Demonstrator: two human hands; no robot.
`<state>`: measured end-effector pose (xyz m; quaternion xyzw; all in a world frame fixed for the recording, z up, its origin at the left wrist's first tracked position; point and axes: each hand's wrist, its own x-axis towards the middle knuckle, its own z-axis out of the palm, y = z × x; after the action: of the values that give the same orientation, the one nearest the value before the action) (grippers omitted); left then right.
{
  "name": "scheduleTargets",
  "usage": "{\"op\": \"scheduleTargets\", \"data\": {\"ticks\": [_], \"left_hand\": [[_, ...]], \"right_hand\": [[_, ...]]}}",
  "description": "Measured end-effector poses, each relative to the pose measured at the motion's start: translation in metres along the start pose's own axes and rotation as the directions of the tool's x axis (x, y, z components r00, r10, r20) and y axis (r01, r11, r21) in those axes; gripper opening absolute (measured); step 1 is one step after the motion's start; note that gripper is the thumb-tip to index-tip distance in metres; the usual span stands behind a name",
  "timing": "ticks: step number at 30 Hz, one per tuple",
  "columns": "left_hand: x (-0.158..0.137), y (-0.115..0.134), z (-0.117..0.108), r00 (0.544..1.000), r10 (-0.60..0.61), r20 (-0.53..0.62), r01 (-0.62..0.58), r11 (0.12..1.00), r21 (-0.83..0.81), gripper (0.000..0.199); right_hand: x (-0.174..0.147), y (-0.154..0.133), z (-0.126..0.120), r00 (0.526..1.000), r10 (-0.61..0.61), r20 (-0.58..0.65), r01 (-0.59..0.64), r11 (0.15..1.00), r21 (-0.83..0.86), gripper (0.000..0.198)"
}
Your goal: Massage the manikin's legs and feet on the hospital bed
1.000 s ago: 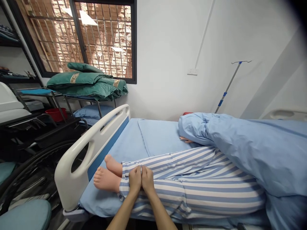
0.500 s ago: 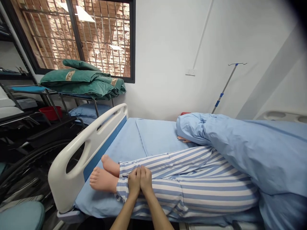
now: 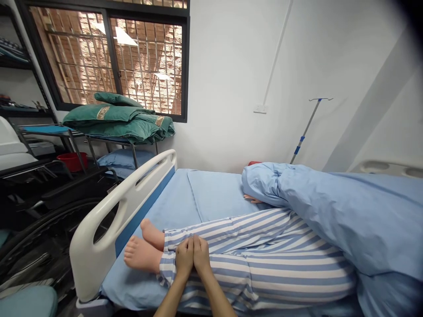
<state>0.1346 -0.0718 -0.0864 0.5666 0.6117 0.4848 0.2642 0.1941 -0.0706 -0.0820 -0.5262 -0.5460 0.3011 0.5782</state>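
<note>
A figure with doll-like feet, apparently a care manikin, lies on the bed in blue-and-white striped trousers (image 3: 280, 268). My left hand (image 3: 184, 256) and my right hand (image 3: 201, 255) rest side by side on its nearer lower leg, just above the ankle. Both have curled fingers, closed over the striped trouser leg; the fingertips are hidden. The nearer bare foot (image 3: 142, 254) points toward the footboard, with the other foot (image 3: 152, 234) behind it. A light blue quilt (image 3: 330, 211) covers the upper body, and part of the manikin's hand (image 3: 253, 199) shows beneath its edge.
The white footboard (image 3: 95, 220) stands left of the feet. Beyond it are a wheelchair (image 3: 56, 198), a red basin (image 3: 72, 162) and folded green bedding (image 3: 122, 123) under a barred window. An IV pole (image 3: 306, 132) rises behind the bed on the right.
The whole scene sits slightly lower in the picture, as the head view has tipped up a little. My hands keep their place on the lower leg.
</note>
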Motion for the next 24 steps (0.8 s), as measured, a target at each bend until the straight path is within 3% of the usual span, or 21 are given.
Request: {"op": "scheduleTargets", "data": {"ticks": [5,9,16,24], "left_hand": [[0.000,0.002,0.001,0.999,0.047,0.024,-0.048,0.999,0.021,0.034],[-0.001,0.002,0.002,0.998,0.068,0.015,-0.069,0.996,0.049,0.034],[-0.002,0.004,0.002,0.998,0.068,0.012,-0.068,0.997,0.024,0.034],[0.008,0.025,-0.008,0.993,-0.116,0.013,0.113,0.937,-0.331,0.034]], "right_hand": [[-0.001,0.004,-0.011,0.999,-0.033,0.036,0.035,0.998,-0.055,0.036],[0.000,0.008,-0.033,0.990,-0.098,0.102,0.114,0.981,-0.156,0.037],[0.005,0.012,-0.063,0.995,-0.079,0.055,0.089,0.971,-0.220,0.040],[0.006,0.014,-0.060,0.998,-0.057,0.019,0.059,0.973,-0.224,0.039]]}}
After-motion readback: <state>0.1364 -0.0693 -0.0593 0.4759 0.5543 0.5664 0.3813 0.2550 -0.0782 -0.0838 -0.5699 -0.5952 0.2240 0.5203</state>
